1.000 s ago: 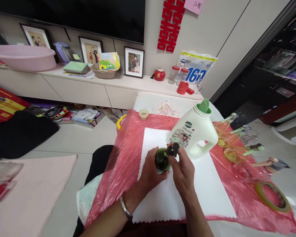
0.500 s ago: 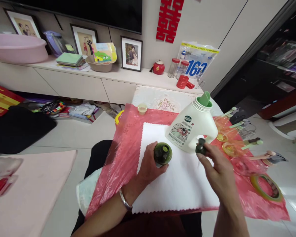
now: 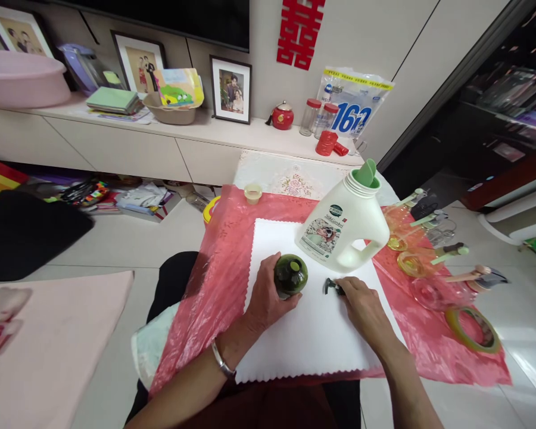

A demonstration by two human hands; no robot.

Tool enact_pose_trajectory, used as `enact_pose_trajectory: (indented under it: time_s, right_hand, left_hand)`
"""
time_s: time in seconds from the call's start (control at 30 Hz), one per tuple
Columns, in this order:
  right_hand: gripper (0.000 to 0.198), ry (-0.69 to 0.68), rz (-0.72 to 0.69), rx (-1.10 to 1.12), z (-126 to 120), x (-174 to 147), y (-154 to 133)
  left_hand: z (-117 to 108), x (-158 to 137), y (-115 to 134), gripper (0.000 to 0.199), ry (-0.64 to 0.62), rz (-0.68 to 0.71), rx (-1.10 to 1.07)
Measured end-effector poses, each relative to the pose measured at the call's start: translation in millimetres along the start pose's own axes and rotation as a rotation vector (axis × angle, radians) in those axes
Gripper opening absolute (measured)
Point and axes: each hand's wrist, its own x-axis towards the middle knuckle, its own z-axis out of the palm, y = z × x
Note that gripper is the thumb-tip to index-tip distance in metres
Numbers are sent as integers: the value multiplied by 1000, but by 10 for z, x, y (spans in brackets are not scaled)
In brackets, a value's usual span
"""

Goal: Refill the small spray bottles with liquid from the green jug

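Note:
My left hand (image 3: 268, 298) is wrapped round a dark green, glossy bottle (image 3: 291, 274) standing over the white scalloped mat (image 3: 312, 345); its narrow mouth is uncovered and faces up. To the right, my right hand (image 3: 367, 307) pinches a small dark pump head (image 3: 331, 287) low over the mat. Whether the pump head touches the mat I cannot tell, and part of it is hidden by my fingers. Just behind both hands stands a large white detergent jug (image 3: 343, 223) with a handle, a green spout (image 3: 367, 173) showing in its mouth.
A red plastic sheet (image 3: 214, 268) covers the table under the mat. On it sit a small pale cup (image 3: 252, 193), several clear bottles with pump tops (image 3: 415, 262) and a tape roll (image 3: 473, 329). Behind runs a low cabinet (image 3: 205, 134) with photo frames and jars.
My right hand has moved left and down with the pump head, from beside the jug's handle to low over the mat. My left hand still holds the bottle; the whole view has shifted slightly.

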Motion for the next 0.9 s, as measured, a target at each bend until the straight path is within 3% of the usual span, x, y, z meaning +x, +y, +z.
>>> enact_pose_trajectory:
  time_s: [0.13, 0.3, 0.4, 0.53, 0.73, 0.9]
  right_hand:
    - [35, 52, 14, 115, -141, -25, 101]
    - [60, 255, 239, 184, -498, 82, 294]
    - [73, 369, 359, 459, -600, 277, 271]
    - [70, 391, 373, 846, -513, 562, 191]
    - [57, 516, 378, 945, -277, 877, 228]
    - [50, 640, 401, 978, -217, 1044, 176]
  left_hand:
    - [-4, -3, 2, 97, -15, -10, -6]
    - [-6, -2, 7, 98, -23, -15, -13]
    - [2, -2, 1, 99, -17, -5, -8]
    - [15, -2, -11, 100, -4, 12, 0]
    - [22, 7, -4, 102, -2, 36, 5]
    - [28, 14, -3, 104, -1, 56, -4]
